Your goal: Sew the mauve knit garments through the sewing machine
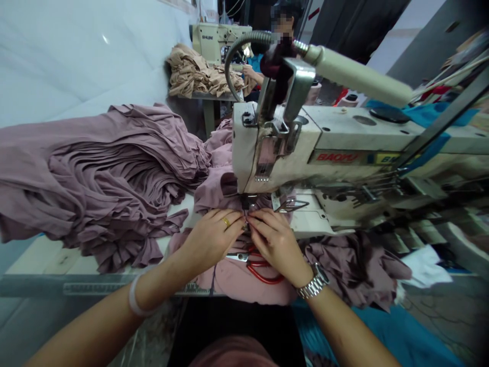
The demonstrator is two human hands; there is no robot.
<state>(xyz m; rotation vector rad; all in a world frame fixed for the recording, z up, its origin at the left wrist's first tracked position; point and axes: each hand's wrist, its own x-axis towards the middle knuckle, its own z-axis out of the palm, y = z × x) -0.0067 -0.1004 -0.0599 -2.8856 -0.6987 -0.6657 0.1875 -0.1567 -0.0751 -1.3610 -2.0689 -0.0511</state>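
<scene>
Left hand (212, 240) and right hand (273, 245), fingers curled, pinch mauve fabric (229, 278) at the presser foot (248, 201), seemingly keeping it aligned for the sewing machine (344, 137).

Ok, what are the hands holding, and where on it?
Left hand and right hand pinch the mauve fabric at the sewing machine's presser foot.

A sewing machine (313, 148) stands at the right of the worktop (42, 260), with a heap of pleated fabric (107, 178) to its left. The left hand (214, 242) and right hand (275, 250) lie side by side on the cloth (217, 196) before the presser foot (248, 201), above scissors (263, 272). Behind, a second sewing machine (217, 43) sits beyond a fabric pile (202, 74), beside a co-worker's hand (252, 75).
</scene>
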